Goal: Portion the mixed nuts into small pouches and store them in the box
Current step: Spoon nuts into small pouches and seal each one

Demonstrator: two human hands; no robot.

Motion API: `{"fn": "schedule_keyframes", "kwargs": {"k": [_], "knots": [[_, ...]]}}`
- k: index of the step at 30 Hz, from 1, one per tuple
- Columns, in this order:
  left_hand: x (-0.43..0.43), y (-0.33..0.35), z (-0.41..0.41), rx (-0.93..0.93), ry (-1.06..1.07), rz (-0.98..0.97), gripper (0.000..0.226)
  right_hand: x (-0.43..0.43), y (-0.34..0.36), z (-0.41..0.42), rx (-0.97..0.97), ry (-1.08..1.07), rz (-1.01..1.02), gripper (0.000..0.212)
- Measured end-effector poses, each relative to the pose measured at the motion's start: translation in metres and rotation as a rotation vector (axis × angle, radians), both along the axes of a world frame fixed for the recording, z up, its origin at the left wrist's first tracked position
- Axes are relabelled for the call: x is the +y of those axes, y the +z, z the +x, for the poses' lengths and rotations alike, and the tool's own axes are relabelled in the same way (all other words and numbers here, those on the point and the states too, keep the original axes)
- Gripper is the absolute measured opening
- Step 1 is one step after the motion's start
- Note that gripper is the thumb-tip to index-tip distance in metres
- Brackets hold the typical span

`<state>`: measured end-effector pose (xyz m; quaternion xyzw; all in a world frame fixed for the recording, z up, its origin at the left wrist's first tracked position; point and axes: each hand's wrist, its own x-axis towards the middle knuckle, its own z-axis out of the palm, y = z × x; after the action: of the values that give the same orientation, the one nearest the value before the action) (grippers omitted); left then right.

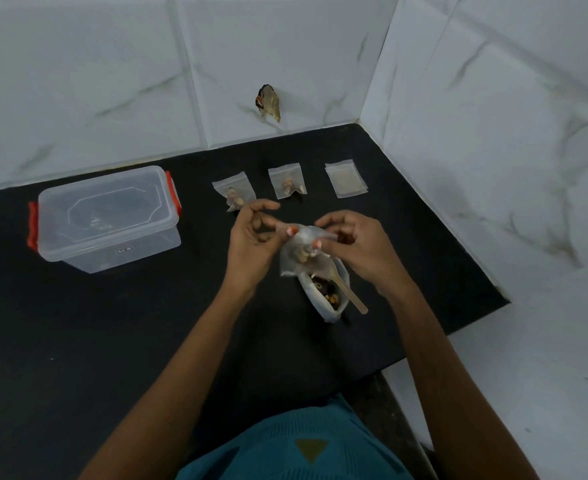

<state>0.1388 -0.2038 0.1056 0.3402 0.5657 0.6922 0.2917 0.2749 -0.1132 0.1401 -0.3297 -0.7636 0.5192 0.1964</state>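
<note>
Black counter (112,341) fills a corner between white tile walls. Not far from its front edge stands the bag (330,315), open, with nuts (327,294) and a spoon (349,296) in it. Right over the bag, both hands hold one pouch (299,251) up off the counter. The left hand (251,237) pinches one end of its top edge. The right hand (354,240) pinches the other end. The other fingers are curled. A few nuts sit low in the pouch.

It looks light, thin and floppy, and the plastic is likely slippery. The best place to hold it is the stiffer strip at the top, not the soft middle.

Toward the back edge lie a filled pouch (235,194), a second filled pouch (287,181), and empty pouches (346,178) nearest the right corner. The box (112,251) sits by the back edge on the left, lid on.
</note>
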Motion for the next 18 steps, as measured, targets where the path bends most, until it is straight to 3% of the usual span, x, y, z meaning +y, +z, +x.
{"fn": "schedule_keyframes", "kwargs": {"k": [2,7,10,14,18], "knots": [[-0.0009,0.0014,0.0019,0.007,-0.009,0.007,0.035,0.0021,-0.0002,-0.0005,-0.010,-0.047,0.017,0.025],[0.0000,0.0066,0.0057,-0.055,-0.011,0.037,0.028,0.0024,-0.0041,0.0014,0.091,-0.093,-0.264,0.020],[-0.0007,0.0095,0.0059,-0.107,-0.037,0.048,0.027,0.0044,-0.0084,0.0031,0.066,-0.153,-0.263,0.023],[-0.0013,0.0086,0.0049,-0.112,-0.152,-0.048,0.030,0.0044,-0.0057,0.0040,0.079,-0.154,-0.148,0.011],[-0.0005,0.0103,0.0039,-0.058,-0.190,-0.098,0.013,0.0008,-0.0053,0.0006,0.104,-0.144,-0.002,0.009]]}}
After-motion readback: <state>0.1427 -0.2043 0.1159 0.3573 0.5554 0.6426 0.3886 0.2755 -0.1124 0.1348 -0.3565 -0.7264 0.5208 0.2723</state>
